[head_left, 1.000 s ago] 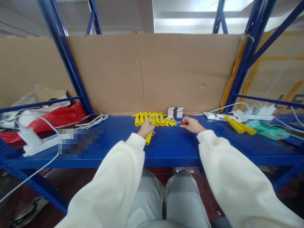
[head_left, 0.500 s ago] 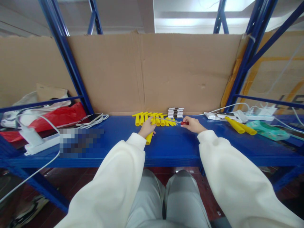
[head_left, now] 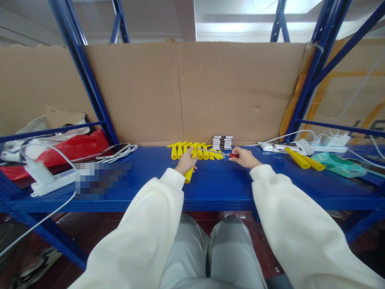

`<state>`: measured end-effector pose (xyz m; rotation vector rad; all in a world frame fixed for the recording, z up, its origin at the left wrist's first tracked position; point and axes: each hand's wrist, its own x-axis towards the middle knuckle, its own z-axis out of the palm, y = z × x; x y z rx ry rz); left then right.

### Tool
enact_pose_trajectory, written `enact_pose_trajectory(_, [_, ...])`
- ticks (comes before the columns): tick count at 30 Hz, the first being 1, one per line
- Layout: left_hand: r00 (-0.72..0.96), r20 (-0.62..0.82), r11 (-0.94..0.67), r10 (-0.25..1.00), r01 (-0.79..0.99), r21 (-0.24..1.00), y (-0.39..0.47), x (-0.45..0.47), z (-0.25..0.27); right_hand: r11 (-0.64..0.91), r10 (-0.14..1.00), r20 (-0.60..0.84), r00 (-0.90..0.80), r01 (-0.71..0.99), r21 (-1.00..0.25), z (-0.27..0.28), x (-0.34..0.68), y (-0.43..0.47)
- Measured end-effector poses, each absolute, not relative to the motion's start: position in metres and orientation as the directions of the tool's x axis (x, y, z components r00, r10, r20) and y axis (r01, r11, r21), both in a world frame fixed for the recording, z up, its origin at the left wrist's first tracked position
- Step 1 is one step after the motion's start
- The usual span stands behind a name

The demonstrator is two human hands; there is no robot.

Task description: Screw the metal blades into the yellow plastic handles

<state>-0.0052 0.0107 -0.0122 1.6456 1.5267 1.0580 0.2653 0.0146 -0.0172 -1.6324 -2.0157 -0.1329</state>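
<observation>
My left hand [head_left: 186, 161] is closed around a yellow plastic tube-like part [head_left: 189, 176], whose open round end points toward me. In my right hand [head_left: 243, 157] is a screwdriver with a red handle [head_left: 233, 155], gripped between thumb and fingers. Its long metal shaft [head_left: 214, 152] reaches left to the yellow part near my left fingertips; whether the tip touches a screw is too small to tell. Behind my hands lies a row of similar yellow parts [head_left: 174, 152], with smaller yellow pieces [head_left: 216, 154] at its right end.
A stack of white bundles with dark bands [head_left: 222, 143] stands by the cardboard panel [head_left: 234, 92]. On the right lie two yellow tubes [head_left: 300, 160], a green packet [head_left: 339, 163] and a power strip [head_left: 331, 149]. Cables [head_left: 120, 153] and a red bag [head_left: 78, 148] are at left.
</observation>
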Motion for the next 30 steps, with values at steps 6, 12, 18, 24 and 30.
enact_pose_trajectory(6, [0.002, 0.152, -0.136, 0.988, 0.461, 0.877, 0.011, -0.005, -0.013, 0.222, 0.878, 0.469, -0.100, 0.952, -0.212, -0.012, 0.260, 0.008])
enact_pose_trajectory(12, [0.009, 0.142, -0.128, 0.990, 0.488, 0.864, 0.011, -0.005, -0.013, 0.208, 0.882, 0.456, -0.119, 0.966, -0.152, -0.009, 0.256, 0.000])
enact_pose_trajectory(18, [-0.008, 0.181, -0.156, 0.983, 0.469, 0.869, 0.009, -0.005, -0.012, 0.208, 0.882, 0.454, -0.128, 0.969, -0.133, -0.011, 0.256, 0.001])
enact_pose_trajectory(24, [0.002, 0.162, -0.142, 0.987, 0.488, 0.861, 0.010, -0.005, -0.012, 0.158, 0.905, 0.417, -0.087, 0.977, -0.140, -0.007, 0.251, -0.004])
enact_pose_trajectory(30, [0.029, 0.161, -0.153, 0.986, 0.517, 0.842, 0.010, -0.006, -0.012, 0.160, 0.898, 0.431, -0.087, 0.978, -0.137, -0.006, 0.252, -0.004])
